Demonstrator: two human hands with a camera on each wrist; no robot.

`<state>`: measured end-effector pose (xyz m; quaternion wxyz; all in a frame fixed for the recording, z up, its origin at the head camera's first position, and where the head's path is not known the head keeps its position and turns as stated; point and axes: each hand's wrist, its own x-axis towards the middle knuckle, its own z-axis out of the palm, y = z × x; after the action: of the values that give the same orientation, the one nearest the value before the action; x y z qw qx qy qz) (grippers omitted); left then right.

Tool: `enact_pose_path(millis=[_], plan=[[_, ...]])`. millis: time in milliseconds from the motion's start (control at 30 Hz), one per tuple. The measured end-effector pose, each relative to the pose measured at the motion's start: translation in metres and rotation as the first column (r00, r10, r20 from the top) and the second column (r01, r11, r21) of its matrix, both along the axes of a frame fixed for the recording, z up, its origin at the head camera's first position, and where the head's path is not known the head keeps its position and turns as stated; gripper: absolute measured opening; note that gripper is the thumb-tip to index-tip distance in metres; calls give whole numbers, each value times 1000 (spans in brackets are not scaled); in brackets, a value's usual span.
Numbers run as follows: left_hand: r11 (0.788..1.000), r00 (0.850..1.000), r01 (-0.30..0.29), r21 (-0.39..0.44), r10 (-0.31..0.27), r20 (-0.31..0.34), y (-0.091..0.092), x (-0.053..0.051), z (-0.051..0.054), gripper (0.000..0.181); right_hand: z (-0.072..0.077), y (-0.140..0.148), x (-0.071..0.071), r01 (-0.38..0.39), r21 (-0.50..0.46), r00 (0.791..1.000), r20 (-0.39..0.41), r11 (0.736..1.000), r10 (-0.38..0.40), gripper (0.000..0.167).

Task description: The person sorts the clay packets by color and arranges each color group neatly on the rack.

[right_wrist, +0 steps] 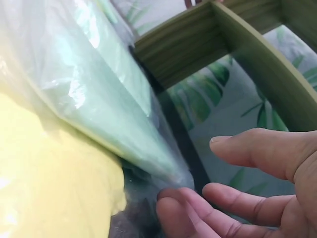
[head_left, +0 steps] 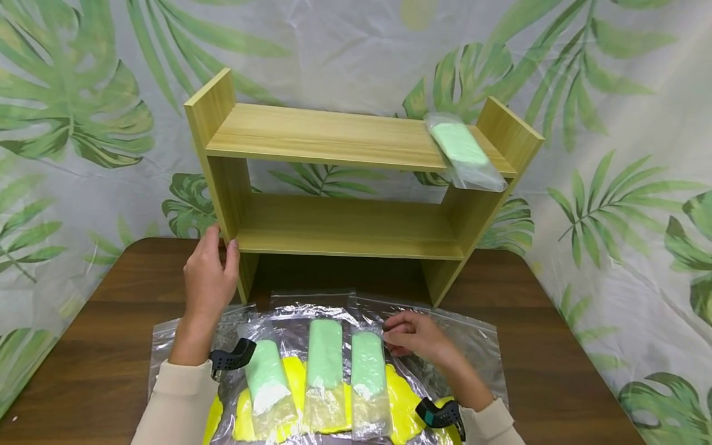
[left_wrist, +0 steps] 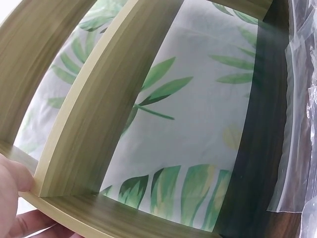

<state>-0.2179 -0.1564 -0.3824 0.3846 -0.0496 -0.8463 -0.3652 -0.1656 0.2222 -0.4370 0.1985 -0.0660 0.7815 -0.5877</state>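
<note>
My left hand (head_left: 211, 270) holds the left side panel of a small wooden shelf (head_left: 350, 244). In the left wrist view, the thumb (left_wrist: 16, 173) lies on the panel's front edge and the other fingers are on its outer side. My right hand (head_left: 416, 334) is at the top end of the rightmost of three bagged light green slabs (head_left: 367, 363). The right wrist view shows its thumb (right_wrist: 247, 148) apart from the fingers, with the fingertips close to the bag's end; whether they touch it I cannot tell. Nothing is pinched there.
Two more bagged green slabs, a middle one (head_left: 325, 353) and a left one (head_left: 267, 371), lie over large clear zip bags holding yellow material (head_left: 402, 405). Another bagged green slab (head_left: 460, 145) rests on the top board, overhanging its front edge. Leaf-patterned cloth (head_left: 345, 55) hangs behind the brown table (head_left: 556, 371).
</note>
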Motion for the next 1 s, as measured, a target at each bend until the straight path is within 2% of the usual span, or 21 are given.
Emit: enact_pose_path(millis=[233, 467, 700, 867, 1000], plan=[[1000, 1000, -2, -1, 2, 6, 0, 0, 1, 31, -6, -8, 1, 24, 25, 1000, 0, 999, -24, 51], [1000, 1000, -6, -6, 6, 5, 1, 1, 1, 30, -10, -15, 5, 37, 123, 999, -41, 992, -32, 61], [1000, 1000, -3, -3, 3, -7, 0, 1, 1, 30, -12, -23, 9, 76, 256, 993, -111, 964, -49, 48], [1000, 1000, -6, -1, 6, 1, 0, 1, 1, 30, -14, -25, 9, 95, 267, 991, -121, 959, -64, 42], [1000, 1000, -11, -1, 11, 13, 1, 0, 1, 30, -15, -23, 8, 81, 254, 994, -98, 964, -58, 44]])
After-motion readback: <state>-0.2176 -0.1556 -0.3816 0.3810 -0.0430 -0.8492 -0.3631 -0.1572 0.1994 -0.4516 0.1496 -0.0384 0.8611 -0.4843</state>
